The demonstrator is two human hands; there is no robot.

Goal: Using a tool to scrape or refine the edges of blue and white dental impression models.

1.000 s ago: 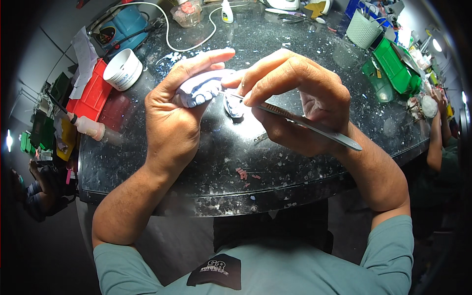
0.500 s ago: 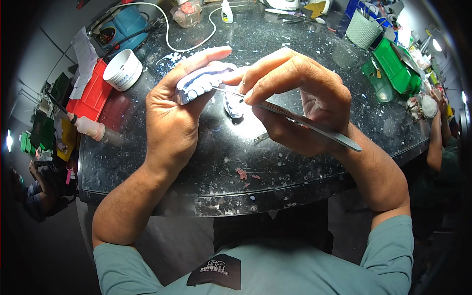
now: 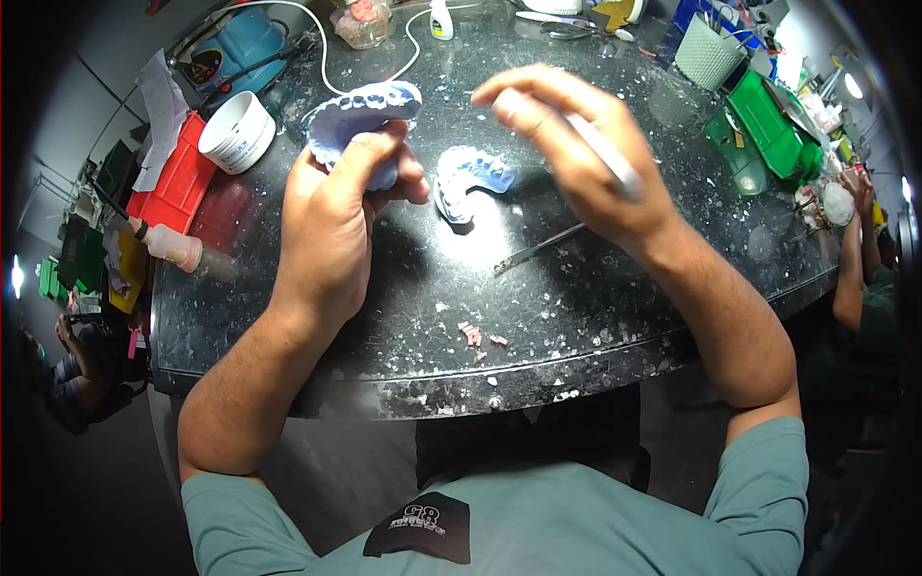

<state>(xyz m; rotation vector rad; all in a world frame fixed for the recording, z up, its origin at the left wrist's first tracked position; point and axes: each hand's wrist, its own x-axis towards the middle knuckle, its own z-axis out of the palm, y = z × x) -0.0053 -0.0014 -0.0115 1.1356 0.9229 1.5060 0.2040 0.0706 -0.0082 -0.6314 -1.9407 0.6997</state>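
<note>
My left hand (image 3: 327,221) holds a pale blue dental cast (image 3: 351,117), thumb and fingers around its base. A row of teeth runs along the cast's far edge. My right hand (image 3: 629,206) is raised to the right, apart from the cast and blurred by motion, closed around a silver scalpel (image 3: 607,158); the scalpel's tip cannot be made out. Between the hands a second blue dental cast (image 3: 488,175) lies on the dark table under bright light. A thin metal tool (image 3: 538,252) lies on the table, partly behind my right hand.
Pink bits (image 3: 471,334) lie near the table's front edge (image 3: 437,398). A white tub (image 3: 237,134) and red bin (image 3: 178,178) stand left. A white cord (image 3: 325,58) and small bottle (image 3: 441,21) are at the back. Green bins (image 3: 773,125) and a tool cup (image 3: 709,56) stand right.
My left hand has turned the cast over so its teeth face away. My right hand has drawn back up and right with the scalpel, uncovering the second cast and the thin tool.
</note>
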